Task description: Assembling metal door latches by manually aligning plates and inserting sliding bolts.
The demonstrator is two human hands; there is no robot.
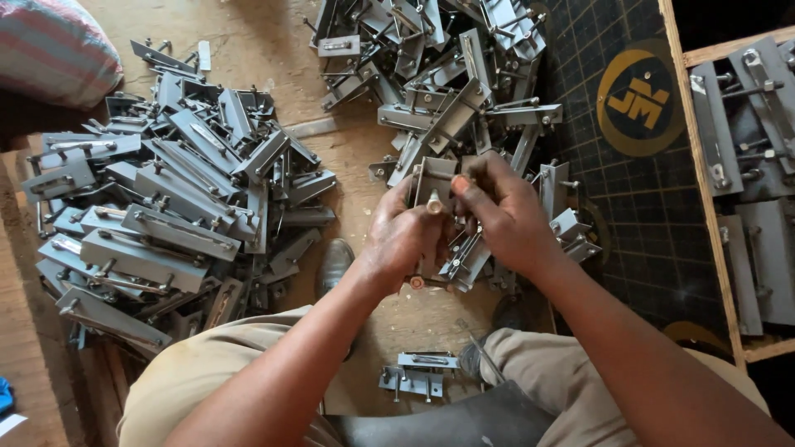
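Farthest to the left of the held bracket, a striped cushion (51, 45) lies at the top corner. Nearer the bracket on that same side, a big heap of grey metal brackets (166, 207) with bolts covers the wooden floor (265, 50). Close to the bracket's lower left, a dark shoe (334, 263) shows on the floor.

The left hand (403, 240) is closed around the bracket (434, 184), gripping its lower left side. The bracket is a small grey metal channel, held upright between both hands above the floor, with a short rod (434, 203) standing at its middle. The right hand (505, 219) grasps the bracket from the right, its thumb pressed on the top near the rod.

Behind the bracket, a second heap of brackets (439, 74) spreads upward. Below the bracket, between the knees, two finished pieces (418, 372) lie on the floor. To the right of the bracket lies a dark gridded mat (638, 190), and beyond it a wooden crate (704, 182) holds more grey parts (754, 165).
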